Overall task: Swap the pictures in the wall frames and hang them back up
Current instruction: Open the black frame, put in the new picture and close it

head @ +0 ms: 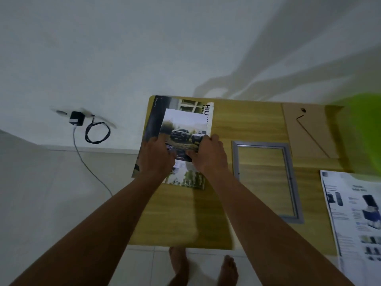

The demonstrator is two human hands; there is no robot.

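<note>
A picture of two trucks (pixel 185 126) is held over an open car brochure (pixel 153 120) at the table's far left. My left hand (pixel 157 155) grips the picture's lower left edge; my right hand (pixel 209 154) pinches its lower right edge. To the right, an empty grey picture frame (pixel 296 182) lies flat on the wooden table (pixel 247 120), apart from both hands. The frame's brown backing board (pixel 305 131) lies beyond it at the far right.
A printed leaflet (pixel 354 213) hangs over the table's right front edge. A blurred green object (pixel 365 131) sits at the far right. On the white wall to the left, a black charger (pixel 76 118) is plugged in, its cable trailing down. My bare feet (pixel 179 265) stand below.
</note>
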